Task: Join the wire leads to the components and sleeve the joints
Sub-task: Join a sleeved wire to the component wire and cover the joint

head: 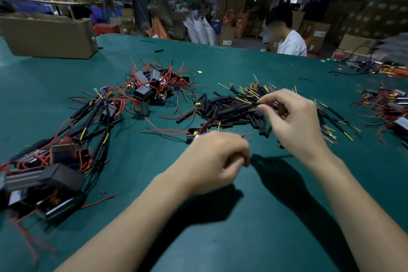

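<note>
My left hand (217, 157) is curled round a small black component (194, 133) with red leads trailing left and right of it. Reaching into the heap of black sleeves and yellow-tipped wire leads (238, 110), my right hand (293, 121) pinches one black sleeved lead (242, 107) between thumb and forefinger. A pile of black box components with red wires (154, 88) lies further back at the centre. At the near left lies a bundle of joined components with sleeved wires (59, 157).
The work lies on a green table (220, 216). A cardboard box (48, 37) stands at the far left. More components with red wires (388, 106) lie at the right edge. A person in a white shirt (289, 40) sits across the table.
</note>
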